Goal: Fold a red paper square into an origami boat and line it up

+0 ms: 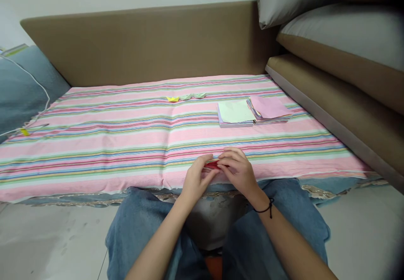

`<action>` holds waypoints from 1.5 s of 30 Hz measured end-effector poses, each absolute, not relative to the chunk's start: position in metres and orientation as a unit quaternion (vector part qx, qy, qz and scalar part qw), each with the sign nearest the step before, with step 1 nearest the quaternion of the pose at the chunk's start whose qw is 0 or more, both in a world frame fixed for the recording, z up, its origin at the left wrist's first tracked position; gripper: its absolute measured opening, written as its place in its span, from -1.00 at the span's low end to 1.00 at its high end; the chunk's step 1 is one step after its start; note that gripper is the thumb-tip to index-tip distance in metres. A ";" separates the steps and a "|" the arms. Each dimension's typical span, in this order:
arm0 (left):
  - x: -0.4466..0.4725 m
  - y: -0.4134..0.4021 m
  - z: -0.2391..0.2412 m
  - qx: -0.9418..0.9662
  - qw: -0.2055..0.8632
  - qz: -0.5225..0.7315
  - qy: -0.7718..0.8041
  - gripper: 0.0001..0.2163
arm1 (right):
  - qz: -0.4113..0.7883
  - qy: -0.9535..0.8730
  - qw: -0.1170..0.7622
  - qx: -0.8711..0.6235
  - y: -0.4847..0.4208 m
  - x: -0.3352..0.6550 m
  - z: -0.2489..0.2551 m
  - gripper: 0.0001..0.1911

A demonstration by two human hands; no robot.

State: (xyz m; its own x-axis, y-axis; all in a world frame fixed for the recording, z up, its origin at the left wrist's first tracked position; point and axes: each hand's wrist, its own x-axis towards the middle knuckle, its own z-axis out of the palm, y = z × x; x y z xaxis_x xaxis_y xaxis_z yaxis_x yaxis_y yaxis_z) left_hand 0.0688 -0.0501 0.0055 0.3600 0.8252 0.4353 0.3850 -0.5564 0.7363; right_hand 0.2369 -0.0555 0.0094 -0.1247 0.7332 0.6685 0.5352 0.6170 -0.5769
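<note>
A small folded piece of red paper [212,165] is pinched between my two hands, just above the near edge of the striped cloth [132,139]. My left hand [197,177] grips its left side with thumb and fingers. On the right side, the fingertips of my right hand [238,168] close on the paper; a dark cord bracelet circles that wrist. Fingers cover much of the paper, so its full shape is hidden. Farther back on the cloth, a yellow folded paper boat [173,99] sits in a row with two pale green ones [199,96].
Two stacks of square paper lie at the right, one topped pale green [236,111], the other pink [272,107]. Cushions [341,36] are piled along the right side. A brown backrest [151,48] stands behind. A white cable [34,80] runs at the left.
</note>
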 end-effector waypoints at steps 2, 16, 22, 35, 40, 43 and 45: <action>0.069 -0.050 0.007 0.785 0.256 0.413 0.385 -0.85 | 0.088 -0.749 0.500 -0.425 -0.056 0.236 0.009 -0.85; 0.069 -0.055 0.010 0.719 0.330 0.375 0.484 -0.89 | 0.118 -0.766 0.444 -0.450 -0.059 0.229 -0.002 -0.77; 0.069 -0.053 0.010 0.759 0.280 0.367 0.459 -0.83 | 0.148 -0.757 0.439 -0.460 -0.061 0.228 -0.004 -0.71; 0.066 -0.048 0.007 0.737 0.242 0.417 0.474 -0.84 | 0.223 -0.714 0.486 -0.452 -0.059 0.229 0.002 -0.66; 0.066 -0.047 0.007 0.719 0.258 0.446 0.466 -0.86 | 0.289 -0.667 0.529 -0.437 -0.058 0.230 0.005 -0.74; 0.066 -0.047 0.007 0.727 0.251 0.447 0.457 -0.87 | 0.287 -0.660 0.540 -0.436 -0.058 0.231 0.003 -0.76; 0.066 -0.047 0.008 0.732 0.251 0.443 0.453 -0.88 | 0.286 -0.658 0.541 -0.439 -0.058 0.231 0.002 -0.77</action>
State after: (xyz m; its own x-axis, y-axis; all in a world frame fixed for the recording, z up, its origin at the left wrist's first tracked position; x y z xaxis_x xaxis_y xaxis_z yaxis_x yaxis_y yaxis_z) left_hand 0.0659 -0.0472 0.0075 0.1964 0.8855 0.4211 0.4405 -0.4634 0.7689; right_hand 0.2314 -0.0582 0.0025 -0.0287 0.8873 0.4603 0.2677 0.4505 -0.8517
